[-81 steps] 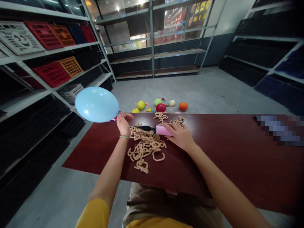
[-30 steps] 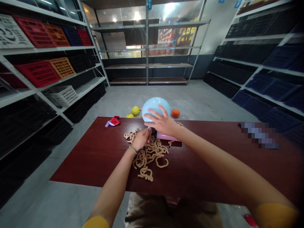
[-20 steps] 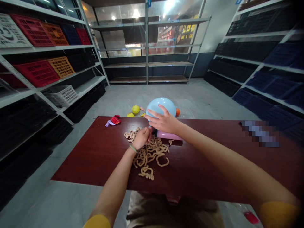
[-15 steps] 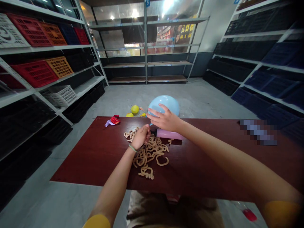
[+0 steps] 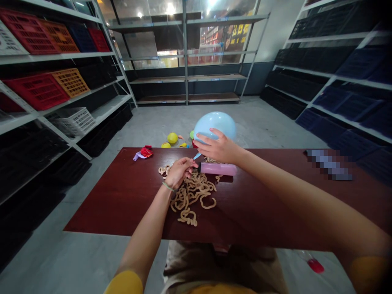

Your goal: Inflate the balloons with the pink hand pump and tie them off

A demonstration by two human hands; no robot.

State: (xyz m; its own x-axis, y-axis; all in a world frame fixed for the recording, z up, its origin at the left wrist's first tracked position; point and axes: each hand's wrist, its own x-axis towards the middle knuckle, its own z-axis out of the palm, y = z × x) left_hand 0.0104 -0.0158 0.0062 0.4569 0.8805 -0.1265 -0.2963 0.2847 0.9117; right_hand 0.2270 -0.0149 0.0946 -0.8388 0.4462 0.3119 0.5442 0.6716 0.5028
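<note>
The right hand reaches forward across the table with the arm almost straight, and its fingers lie together on the lower side of a pale blue balloon, so the balloon is held in the air above the far edge of the table. The thin neck of this balloon points down and to the left, toward the other hand.

The left hand is lower, with the forearm coming up from the near edge of the table. Its fingers are curled together just beside the black nozzle of a pink hand pump. I cannot tell if these fingers pinch something small or only stay near the nozzle. A thin green band goes around the left wrist.

The pump lies on its side on a dark red table top, and it touches a loose pile of tangled beige cord. Farther left on the table lies a small red and lilac piece of rubber.

Behind the table, small balloons lie on the grey floor, among them a yellow balloon. On metal shelves at the left stand plastic crates, such as a red crate, an orange crate and a white crate. I cannot see what is inside them.
</note>
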